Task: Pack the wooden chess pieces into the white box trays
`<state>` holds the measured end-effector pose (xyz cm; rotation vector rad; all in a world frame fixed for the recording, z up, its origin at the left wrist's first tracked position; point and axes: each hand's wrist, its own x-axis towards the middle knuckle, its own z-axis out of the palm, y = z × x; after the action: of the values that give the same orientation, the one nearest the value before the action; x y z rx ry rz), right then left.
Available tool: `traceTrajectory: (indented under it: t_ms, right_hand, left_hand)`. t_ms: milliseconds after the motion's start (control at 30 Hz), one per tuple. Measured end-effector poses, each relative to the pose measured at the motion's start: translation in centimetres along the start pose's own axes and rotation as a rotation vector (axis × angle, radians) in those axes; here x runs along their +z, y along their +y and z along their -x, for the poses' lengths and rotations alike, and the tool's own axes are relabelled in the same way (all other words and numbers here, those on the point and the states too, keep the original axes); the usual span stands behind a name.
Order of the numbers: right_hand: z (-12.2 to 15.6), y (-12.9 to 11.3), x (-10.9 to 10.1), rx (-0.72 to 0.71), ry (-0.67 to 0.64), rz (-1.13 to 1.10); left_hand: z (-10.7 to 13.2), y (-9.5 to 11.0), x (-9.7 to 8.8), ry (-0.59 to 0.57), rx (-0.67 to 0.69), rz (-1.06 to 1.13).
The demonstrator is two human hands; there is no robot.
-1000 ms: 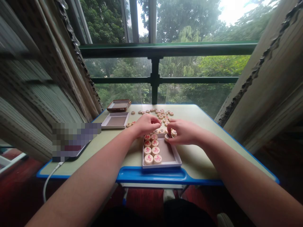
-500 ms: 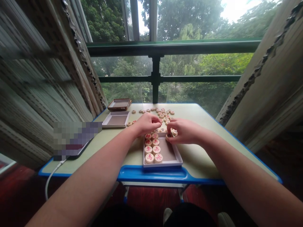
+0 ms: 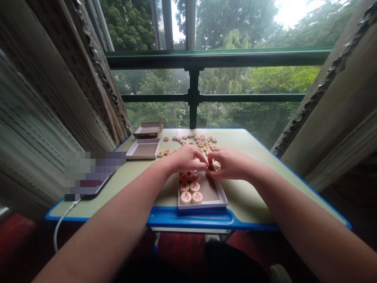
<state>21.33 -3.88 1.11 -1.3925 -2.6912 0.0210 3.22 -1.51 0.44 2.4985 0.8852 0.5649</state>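
Note:
A shallow white box lies at the table's near edge, with round wooden Chinese chess pieces bearing red characters in two columns along its left side. Over the box's far end my right hand pinches a Chinese chess piece with a dark marking. My left hand comes in from the left, fingers closed, its tips right beside that piece. Whether the left fingers grip anything is hidden. Another piece sits next to my right fingertips.
Loose chess pieces are scattered across the far middle of the table. At the back left are an open white box and a brown-edged box. A device with a white cable lies at the left.
My left hand has moved right and toward me, bringing its fingertips to the piece in my right hand. The right hand has hardly moved.

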Motion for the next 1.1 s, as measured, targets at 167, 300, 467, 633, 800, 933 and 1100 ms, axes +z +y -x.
traceTrajectory:
  t_ms: [167, 300, 467, 633, 800, 933, 1100]
  right_hand:
    - [-0.1, 0.2, 0.0, -0.007, -0.012, -0.032]
    - [-0.1, 0.2, -0.1, 0.008, -0.027, -0.045]
    - [0.0, 0.3, -0.1, -0.001, -0.022, -0.045]
    - [0.0, 0.5, -0.1, -0.015, -0.001, -0.031]
    - [0.0, 0.3, -0.3, 0.011, -0.014, -0.007]
    - [0.0, 0.2, -0.5, -0.003, -0.016, -0.033]
    - [-0.8, 1.8, 0.1, 0.106, 0.165, -0.101]
  left_hand:
    - [0.0, 0.3, 0.2, -0.041, 0.048, -0.020]
    - [0.1, 0.4, 0.3, -0.033, 0.027, -0.013]
    - [0.1, 0.5, 0.2, -0.027, 0.037, 0.023]
    - [0.1, 0.5, 0.1, 0.032, 0.023, 0.018]
    - [0.2, 0.5, 0.2, 0.023, 0.011, 0.030]
    - [0.1, 0.3, 0.3, 0.084, 0.013, 0.009]
    - [-0.3, -0.8, 0.5, 0.276, -0.054, -0.029]
